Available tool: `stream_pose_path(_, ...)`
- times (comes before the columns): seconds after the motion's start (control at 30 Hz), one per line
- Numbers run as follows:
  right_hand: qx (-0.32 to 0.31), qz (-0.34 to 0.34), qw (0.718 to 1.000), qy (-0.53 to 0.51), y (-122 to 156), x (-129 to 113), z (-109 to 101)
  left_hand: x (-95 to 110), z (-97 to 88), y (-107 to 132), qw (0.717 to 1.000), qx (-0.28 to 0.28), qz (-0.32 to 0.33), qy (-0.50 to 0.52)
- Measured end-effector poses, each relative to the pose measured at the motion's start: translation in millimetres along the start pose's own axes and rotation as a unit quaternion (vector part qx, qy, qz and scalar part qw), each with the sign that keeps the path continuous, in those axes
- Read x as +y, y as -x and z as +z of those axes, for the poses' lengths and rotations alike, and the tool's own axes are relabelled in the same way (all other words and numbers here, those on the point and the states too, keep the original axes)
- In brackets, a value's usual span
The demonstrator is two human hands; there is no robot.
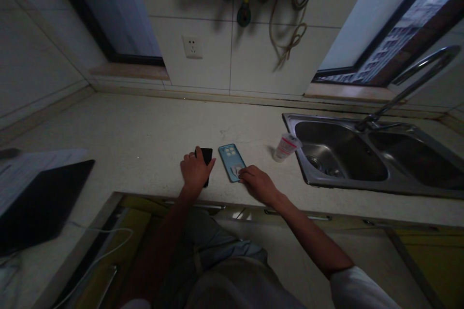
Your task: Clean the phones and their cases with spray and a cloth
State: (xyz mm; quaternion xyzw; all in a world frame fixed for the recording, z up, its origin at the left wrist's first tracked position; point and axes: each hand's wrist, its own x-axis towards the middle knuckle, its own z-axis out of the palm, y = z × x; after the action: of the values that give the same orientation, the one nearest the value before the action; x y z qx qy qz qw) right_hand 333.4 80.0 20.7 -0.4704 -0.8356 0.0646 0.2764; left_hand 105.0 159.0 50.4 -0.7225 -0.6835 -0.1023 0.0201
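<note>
My left hand (195,170) lies over a black phone (207,154) on the countertop, its thumb along the right edge and its fingers curled at the other side. The phone's top and a bit of its lower end show; the rest is under the hand. Just right of it lies a blue phone case (229,158) with camera cut-outs at its upper end. Pinched closed, my right hand (259,183) holds a crumpled white tissue (236,170) against the lower part of the case.
A plastic cup (286,147) with red print leans near the steel sink (307,174) at right, under a curved faucet (416,82). On the left are a black laptop-like slab (43,207), papers (39,166) and a white cable (123,236). Pipes and a socket (192,47) are on the wall.
</note>
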Motion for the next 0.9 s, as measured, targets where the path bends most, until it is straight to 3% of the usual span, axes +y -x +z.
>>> stream_pose_path(0.17, 0.101, -0.014, 0.993, -0.056, 4.7, -8.9, -8.1, 1.7, -7.0, 5.0, 0.992, 0.008, -0.016, 0.127)
stream_pose_path(0.23, 0.145, -0.021, 0.986, -0.078, 8.2, -16.6, -10.0, 10.6, -8.4, 13.6, 0.960, 0.032, -0.013, 0.276)
stream_pose_path(0.27, 0.164, -0.024, 0.982, -0.088, 10.0, -21.5, -10.3, 17.2, -8.0, 19.2, 0.924, 0.033, -0.014, 0.380)
stream_pose_path(0.3, 0.179, -0.025, 0.979, -0.098, 11.8, -27.0, -10.2, 25.0, -6.8, 25.1, 0.865, 0.033, -0.039, 0.499)
stream_pose_path(0.33, 0.192, -0.028, 0.975, -0.110, 13.4, -32.5, -10.0, 33.4, -5.1, 30.8, 0.783, 0.008, -0.086, 0.616)
stream_pose_path(0.4, 0.193, -0.044, 0.970, -0.142, 15.5, -42.6, -10.3, 49.3, -1.5, 39.7, 0.593, -0.110, -0.178, 0.778)
stream_pose_path(0.43, 0.173, -0.057, 0.970, -0.163, 16.0, -46.2, -11.4, 55.7, -0.2, 42.3, 0.512, -0.179, -0.208, 0.814)
stream_pose_path(0.47, 0.143, -0.068, 0.970, -0.187, 15.9, -48.3, -13.5, 60.5, 0.4, 43.6, 0.444, -0.230, -0.223, 0.837)
stream_pose_path(0.53, 0.084, -0.081, 0.966, -0.232, 14.6, -47.5, -21.1, 65.6, -0.4, 43.2, 0.358, -0.287, -0.234, 0.858)
stream_pose_path(0.63, 0.106, -0.021, 0.967, -0.231, 8.8, -36.4, -38.3, 65.5, -4.4, 40.1, 0.308, -0.303, -0.218, 0.875)
stream_pose_path(0.73, 0.224, 0.086, 0.957, -0.162, -4.0, -25.0, -54.7, 66.4, -5.3, 38.5, 0.283, -0.354, -0.196, 0.870)
stream_pose_path(0.8, 0.289, 0.118, 0.941, -0.132, -16.5, -22.1, -60.2, 71.1, -2.5, 38.2, 0.268, -0.378, -0.186, 0.867)
stream_pose_path(0.83, 0.299, 0.115, 0.939, -0.124, -23.5, -22.0, -60.7, 74.5, -0.5, 37.9, 0.260, -0.378, -0.181, 0.870)
stream_pose_path(0.9, 0.256, 0.093, 0.956, -0.107, -37.1, -23.7, -57.1, 81.6, 3.2, 36.8, 0.250, -0.364, -0.182, 0.879)
